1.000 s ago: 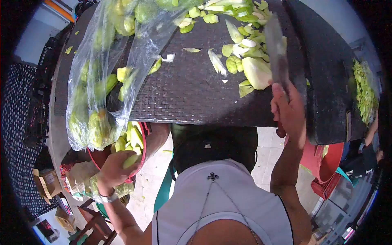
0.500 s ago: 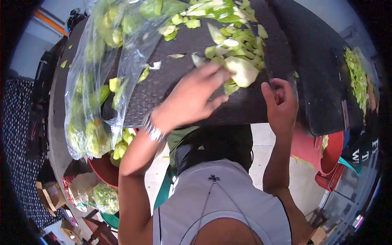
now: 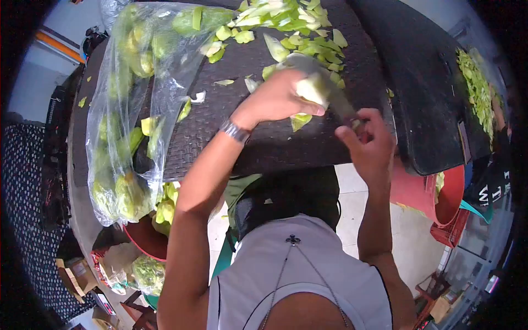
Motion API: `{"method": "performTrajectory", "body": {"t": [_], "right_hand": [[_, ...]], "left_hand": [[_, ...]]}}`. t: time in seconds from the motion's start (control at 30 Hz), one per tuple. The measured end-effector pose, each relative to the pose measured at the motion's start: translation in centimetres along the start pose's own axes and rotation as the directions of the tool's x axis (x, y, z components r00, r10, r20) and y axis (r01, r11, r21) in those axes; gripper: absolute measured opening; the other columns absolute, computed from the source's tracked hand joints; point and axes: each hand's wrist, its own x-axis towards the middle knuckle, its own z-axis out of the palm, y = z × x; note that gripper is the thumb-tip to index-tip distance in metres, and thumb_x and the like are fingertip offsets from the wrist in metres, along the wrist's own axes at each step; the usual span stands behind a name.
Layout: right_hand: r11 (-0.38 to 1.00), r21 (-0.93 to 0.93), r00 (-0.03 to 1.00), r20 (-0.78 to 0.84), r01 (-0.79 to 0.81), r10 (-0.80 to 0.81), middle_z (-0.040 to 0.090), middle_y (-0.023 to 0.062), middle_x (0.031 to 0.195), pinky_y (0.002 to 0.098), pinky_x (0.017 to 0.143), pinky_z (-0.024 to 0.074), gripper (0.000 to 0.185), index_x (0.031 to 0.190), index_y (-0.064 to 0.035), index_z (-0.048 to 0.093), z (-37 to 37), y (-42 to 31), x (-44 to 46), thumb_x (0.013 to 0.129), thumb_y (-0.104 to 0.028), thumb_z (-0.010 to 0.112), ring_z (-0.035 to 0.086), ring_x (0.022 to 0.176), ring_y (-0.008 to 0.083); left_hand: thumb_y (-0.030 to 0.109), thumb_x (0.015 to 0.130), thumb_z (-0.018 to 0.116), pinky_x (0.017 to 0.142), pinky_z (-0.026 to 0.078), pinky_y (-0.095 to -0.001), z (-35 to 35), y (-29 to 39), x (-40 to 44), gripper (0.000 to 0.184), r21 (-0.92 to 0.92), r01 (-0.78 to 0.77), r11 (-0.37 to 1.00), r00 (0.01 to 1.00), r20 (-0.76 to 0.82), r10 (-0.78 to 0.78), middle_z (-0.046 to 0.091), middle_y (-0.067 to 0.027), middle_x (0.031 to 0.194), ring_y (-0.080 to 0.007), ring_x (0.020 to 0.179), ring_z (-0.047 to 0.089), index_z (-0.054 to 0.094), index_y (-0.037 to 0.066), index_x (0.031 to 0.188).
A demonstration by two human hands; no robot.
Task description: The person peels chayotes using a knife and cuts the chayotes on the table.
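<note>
My left hand (image 3: 280, 98) is wrapped round a pale, peeled vegetable piece (image 3: 312, 91) above the dark woven tabletop (image 3: 220, 124). The handle of a large knife (image 3: 335, 96) is in my right hand (image 3: 369, 140). Its blade, blurred by motion, points up and left and lies close against the pale piece; whether it cuts in cannot be told. Green peelings and chunks (image 3: 316, 48) are heaped just beyond my hands. One small green scrap (image 3: 300, 121) rests on the tabletop below the held piece.
Clear plastic bags of green vegetables (image 3: 129, 110) cover the table's left side. Below its left edge is a red bucket (image 3: 144, 239) with cut pieces. A black case (image 3: 423, 110) and a red container (image 3: 448, 195) are at right. Leafy scraps (image 3: 476, 93) lie at far right.
My left hand has moved from the bucket at lower left up to the tabletop and taken hold of the pale piece. The knife has swung from upright to tilted left, against the piece.
</note>
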Motion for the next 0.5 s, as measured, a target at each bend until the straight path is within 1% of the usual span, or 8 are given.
{"method": "performTrajectory", "body": {"t": [0.03, 0.1, 0.17, 0.2, 0.3, 0.33, 0.43, 0.5], "right_hand": [[0.998, -0.008, 0.996, 0.057, 0.068, -0.067, 0.058, 0.0022, 0.062, 0.0317, 0.053, 0.045, 0.049, 0.099, -0.007, 0.064, 0.6, -0.5, 0.1, 0.076, -0.042, 0.09, 0.055, 0.053, 0.0126], [0.978, -0.009, 0.963, 0.177, 0.208, -0.203, 0.062, 0.0032, 0.066, 0.0321, 0.057, 0.0484, 0.049, 0.1, -0.0044, 0.062, 2.2, -1.7, 0.4, 0.076, -0.038, 0.09, 0.062, 0.059, 0.0134], [0.974, 0.047, 0.937, 0.269, 0.22, -0.225, 0.066, 0.0064, 0.067, 0.0352, 0.059, 0.0521, 0.05, 0.092, -0.005, 0.059, 3.3, -3.8, 0.8, 0.075, -0.041, 0.09, 0.069, 0.061, 0.0208], [0.965, 0.072, 0.919, 0.294, 0.254, -0.264, 0.065, 0.0062, 0.066, 0.035, 0.058, 0.0519, 0.05, 0.091, -0.0052, 0.059, 4.0, -4.3, 1.1, 0.074, -0.04, 0.09, 0.068, 0.06, 0.0214], [0.931, 0.09, 0.864, 0.349, 0.354, -0.363, 0.064, 0.0059, 0.064, 0.0352, 0.057, 0.0514, 0.047, 0.086, -0.0059, 0.058, 5.0, -5.5, 2.0, 0.074, -0.039, 0.09, 0.067, 0.058, 0.023], [0.917, 0.085, 0.845, 0.361, 0.391, -0.394, 0.064, 0.0059, 0.064, 0.0354, 0.057, 0.0513, 0.047, 0.084, -0.0062, 0.058, 5.2, -5.8, 2.4, 0.074, -0.038, 0.09, 0.066, 0.057, 0.0236], [0.87, 0.13, 0.792, 0.366, 0.476, -0.488, 0.065, 0.0072, 0.065, 0.0362, 0.057, 0.0509, 0.043, 0.082, -0.0062, 0.06, 5.5, -5.9, 3.4, 0.074, -0.035, 0.09, 0.066, 0.058, 0.024], [0.856, 0.141, 0.772, 0.377, 0.498, -0.512, 0.066, 0.0088, 0.066, 0.0411, 0.061, 0.0534, 0.048, 0.079, -0.0071, 0.064, 5.6, -5.9, 4.6, 0.078, -0.05, 0.084, 0.068, 0.061, 0.0291]], "left_hand": [[0.03, 0.073, 0.086, 0.097, 0.051, -0.0438, 0.2, -1.4, -1.6, 0.054, -0.121, -0.016, 0.992, 0.993, -0.122, 0.001, 0.07, -0.0183, 0.121, -0.0355, 0.117, 0.064, 0.071, 0.007, 0.119], [0.02, 0.073, 0.086, 0.097, 0.05, -0.0442, 1.1, -2.7, -4.0, 0.049, 0.027, -0.149, 0.989, 0.914, -0.378, 0.148, 0.069, -0.0174, 0.115, -0.0326, 0.115, 0.064, 0.069, 0.007, 0.117], [0.012, 0.072, 0.085, 0.09, 0.054, -0.0403, 1.5, -2.0, -5.9, 0.053, -0.241, -0.004, 0.97, 0.917, -0.388, -0.093, 0.069, -0.0152, 0.11, -0.0282, 0.107, 0.067, 0.065, 0.004, 0.121], [0.009, 0.073, 0.084, 0.082, 0.056, -0.0365, 1.8, -1.3, -7.0, 0.055, -0.146, -0.009, 0.989, 0.877, -0.477, -0.063, 0.07, -0.0131, 0.109, -0.0252, 0.099, 0.07, 0.061, 0.002, 0.122], [0.007, 0.073, 0.084, 0.079, 0.057, -0.0357, 1.7, -0.5, -8.9, 0.056, -0.039, -0.011, 0.999, 0.833, -0.553, -0.012, 0.071, -0.0127, 0.107, -0.0242, 0.095, 0.07, 0.061, 0.001, 0.124], [0.006, 0.072, 0.085, 0.08, 0.057, -0.0347, 1.5, 0.1, -9.6, 0.058, -0.199, 0.063, 0.978, 0.834, -0.527, -0.161, 0.071, -0.0119, 0.111, -0.0217, 0.098, 0.07, 0.061, 0.001, 0.125], [0.003, 0.074, 0.085, 0.071, 0.059, -0.0317, 1.3, 0.7, -10.7, 0.056, -0.318, 0.051, 0.947, 0.801, -0.553, -0.229, 0.071, -0.0113, 0.109, -0.0184, 0.091, 0.07, 0.061, 0.0, 0.125], [0.004, 0.081, 0.085, 0.057, 0.057, -0.0263, 0.7, 1.1, -11.2, 0.049, -0.514, 0.055, 0.856, 0.828, -0.456, -0.327, 0.073, -0.0085, 0.098, -0.0133, 0.076, 0.069, 0.061, 0.0, 0.123]]}}
